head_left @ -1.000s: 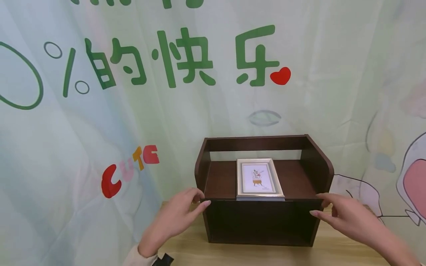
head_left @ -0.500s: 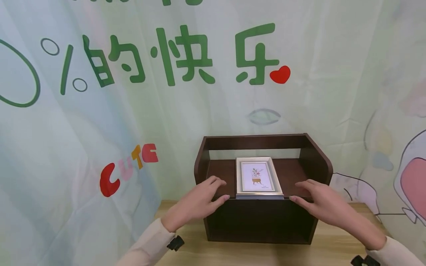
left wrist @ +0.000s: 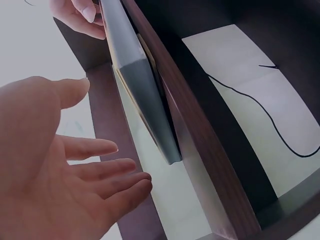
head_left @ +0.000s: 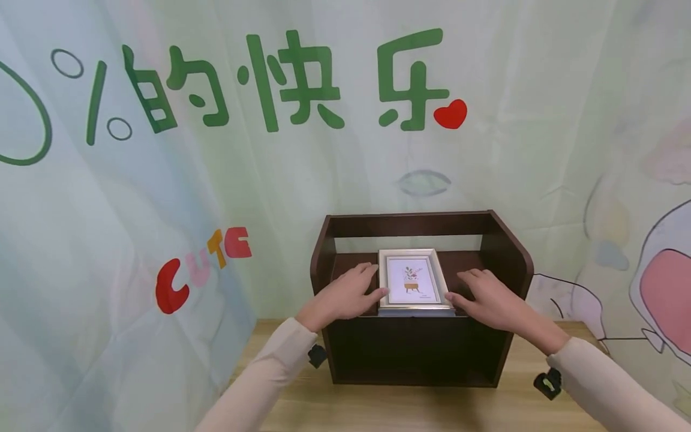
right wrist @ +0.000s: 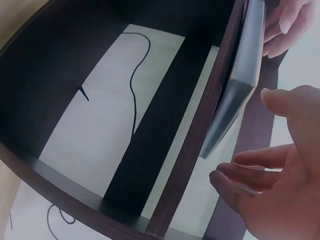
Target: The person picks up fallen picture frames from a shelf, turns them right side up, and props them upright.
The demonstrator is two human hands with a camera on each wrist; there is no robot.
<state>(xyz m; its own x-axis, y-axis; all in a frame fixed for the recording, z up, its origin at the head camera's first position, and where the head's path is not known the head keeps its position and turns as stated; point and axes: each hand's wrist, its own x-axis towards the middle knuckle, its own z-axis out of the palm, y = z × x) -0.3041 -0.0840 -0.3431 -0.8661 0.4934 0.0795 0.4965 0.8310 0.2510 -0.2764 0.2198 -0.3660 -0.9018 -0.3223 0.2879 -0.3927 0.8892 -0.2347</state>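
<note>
A silver picture frame (head_left: 412, 282) with a plant-pot print lies face up on the upper shelf of a dark brown desk shelf (head_left: 410, 354). My left hand (head_left: 345, 294) is beside its left edge, thumb near the rim, fingers extended. At the right edge is my right hand (head_left: 486, 300), its thumb tip by the frame's front corner. In the left wrist view, a gap shows between my left fingers and the picture frame (left wrist: 145, 85). The right wrist view likewise shows relaxed right fingers (right wrist: 255, 172) apart from the picture frame's side (right wrist: 237, 90).
The shelf unit stands on a light wooden table (head_left: 302, 408). Raised side panels (head_left: 504, 252) and a back rail (head_left: 410, 225) border the upper shelf. Behind hangs a printed cloth (head_left: 291, 174) with green characters. Below the shelf is an open compartment.
Both hands have moved inward from the shelf's outer sides to either side of the picture frame. The head view has shifted slightly. The picture frame stays on the shelf.
</note>
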